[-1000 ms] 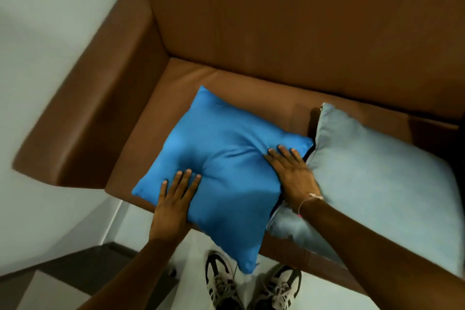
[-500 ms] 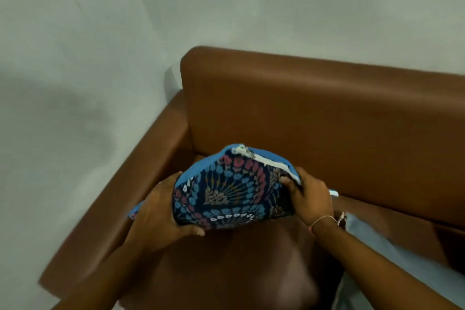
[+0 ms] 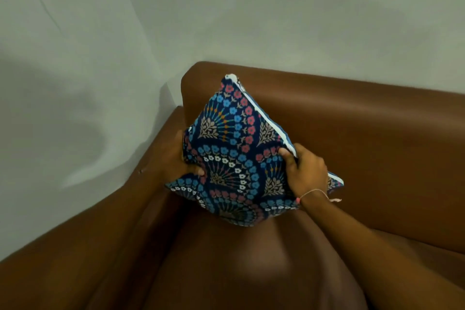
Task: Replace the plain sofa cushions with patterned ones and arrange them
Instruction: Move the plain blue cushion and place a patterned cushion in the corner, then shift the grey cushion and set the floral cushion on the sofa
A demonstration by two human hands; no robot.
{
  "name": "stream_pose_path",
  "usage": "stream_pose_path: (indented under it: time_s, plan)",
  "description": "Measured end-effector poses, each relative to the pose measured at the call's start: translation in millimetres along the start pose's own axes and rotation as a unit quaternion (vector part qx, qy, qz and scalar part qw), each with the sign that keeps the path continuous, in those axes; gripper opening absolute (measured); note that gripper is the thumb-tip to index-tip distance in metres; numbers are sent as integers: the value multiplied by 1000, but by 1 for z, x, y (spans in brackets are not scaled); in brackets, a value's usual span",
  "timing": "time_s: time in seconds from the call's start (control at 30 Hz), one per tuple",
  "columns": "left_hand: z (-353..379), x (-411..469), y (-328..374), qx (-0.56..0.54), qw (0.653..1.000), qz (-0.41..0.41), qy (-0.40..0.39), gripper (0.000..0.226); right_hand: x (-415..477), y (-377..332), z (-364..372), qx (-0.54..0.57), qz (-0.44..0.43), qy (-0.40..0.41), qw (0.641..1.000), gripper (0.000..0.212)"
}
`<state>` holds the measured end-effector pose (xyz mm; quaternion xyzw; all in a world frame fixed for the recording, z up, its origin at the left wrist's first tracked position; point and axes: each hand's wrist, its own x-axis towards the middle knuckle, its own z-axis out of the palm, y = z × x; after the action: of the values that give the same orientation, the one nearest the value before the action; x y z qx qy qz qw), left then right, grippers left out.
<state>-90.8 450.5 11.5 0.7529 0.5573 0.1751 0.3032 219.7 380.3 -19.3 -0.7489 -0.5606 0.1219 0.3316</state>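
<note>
A patterned cushion (image 3: 234,148), dark blue with red, blue and white flowers and a white zip edge, stands tilted on one corner in the left corner of the brown sofa (image 3: 364,138). My left hand (image 3: 180,158) grips its left edge, mostly hidden behind the fabric. My right hand (image 3: 305,171) pinches its right edge near the zip. The cushion's back leans toward the backrest. No plain cushion is in view.
The sofa's left armrest (image 3: 108,221) runs from the lower left up to the corner. Pale walls (image 3: 276,20) stand behind and to the left of the sofa. The seat (image 3: 239,272) fills the bottom.
The cushion lay flat with its plain blue face up; both hands turned it to its patterned face and lifted it upright toward the sofa's corner. The pale blue cushion left the view.
</note>
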Motion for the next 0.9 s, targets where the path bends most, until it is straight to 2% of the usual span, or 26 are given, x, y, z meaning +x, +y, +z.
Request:
stream_pose_path:
  time_s: [0.13, 0.27, 0.33, 0.37, 0.43, 0.5, 0.63, 0.73, 0.83, 0.87, 0.9]
  plan:
    - [17, 9, -9, 41, 999, 34, -3, 122, -11, 20, 32, 2, 32, -45, 998, 41]
    - [15, 5, -1, 115, 993, -1, 12, 134, -9, 23, 20, -23, 23, -72, 997, 48]
    - [27, -11, 7, 164, 983, -45, 72, 137, -17, 26, -3, -11, 15, -48, 999, 62]
    - [37, -23, 13, 169, 977, -52, 119, 131, -23, 31, -16, 1, 7, -33, 999, 66]
    - [63, -54, 25, 164, 961, -33, 220, 111, -36, 46, -42, 13, -27, -8, 1000, 65]
    - [96, -88, 45, 149, 951, -16, 272, 106, -52, 71, -77, 2, -59, -4, 998, 60]
    - [195, -163, 118, 131, 972, 21, 195, 103, -111, 150, -156, -57, -87, -42, 994, 52]
    - [288, -237, 179, 143, 980, 116, 73, 98, -185, 221, -218, -86, -66, -103, 989, 49]
    - [369, -310, 218, 136, 965, 218, -45, 88, -268, 298, -270, -121, -78, -155, 977, 43]
    - [394, -331, 227, 136, 958, 238, -85, 88, -296, 326, -285, -145, -84, -173, 971, 47]
    - [417, -351, 233, 139, 952, 244, -120, 91, -322, 353, -298, -174, -83, -198, 961, 62]
